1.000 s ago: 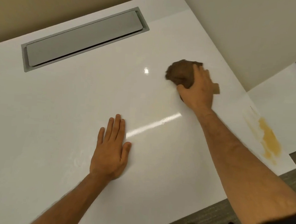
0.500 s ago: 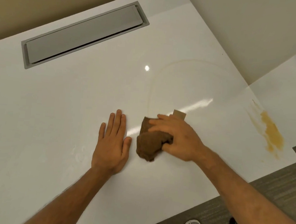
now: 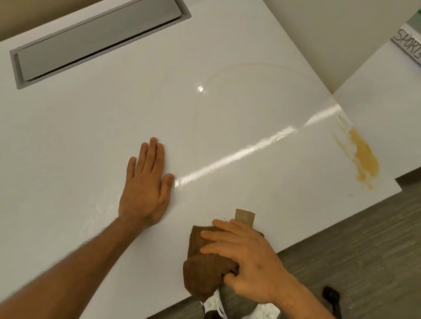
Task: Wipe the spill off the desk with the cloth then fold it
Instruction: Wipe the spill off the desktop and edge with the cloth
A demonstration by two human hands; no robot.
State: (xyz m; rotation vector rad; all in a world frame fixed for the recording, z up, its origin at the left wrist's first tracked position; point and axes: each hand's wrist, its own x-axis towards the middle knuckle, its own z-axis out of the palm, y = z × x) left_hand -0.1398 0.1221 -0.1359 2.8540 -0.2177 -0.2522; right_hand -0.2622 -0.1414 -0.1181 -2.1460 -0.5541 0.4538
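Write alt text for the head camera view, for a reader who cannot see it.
The right hand presses a bunched brown cloth at the near edge of a white desk, while the left hand lies flat, palm down, beside it. A yellow-brown spill remains near the desk's right edge, and a faint curved streak marks the middle.

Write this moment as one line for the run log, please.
phase: wiping | right hand: pressing brown cloth at near desk edge | left hand: flat on desk | yellow spill: not yet wiped
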